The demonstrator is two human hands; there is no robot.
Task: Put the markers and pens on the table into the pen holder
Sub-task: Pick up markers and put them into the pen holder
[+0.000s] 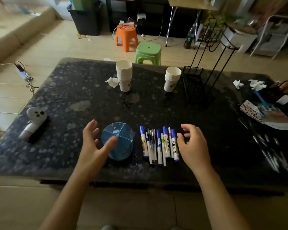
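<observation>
Head view looks down on a row of markers and pens (159,146) lying side by side on the dark speckled table (73,97), just right of the blue translucent pen holder (118,141), which serves as the landmark here. I count about nine in the row — four thick blue-capped markers and roughly five thinner pens between them, though blur makes the thin ones hard to separate. They look light, stiff and smooth, likely to roll; a pinch across the middle of the barrel should lift one cleanly, and taking from the outer edge of the row avoids scattering the rest. The holder is divided inside into compartments, appears empty, and seems light enough to tip if knocked.

The left hand (96,146) is spread wide, its thumb in front of the holder's left wall, holding nothing. The right hand (192,143), on the far side of the row from the holder, is loosely curled with fingers apart, also empty.

Beyond the holder stand two stacks of paper cups (124,75).
</observation>
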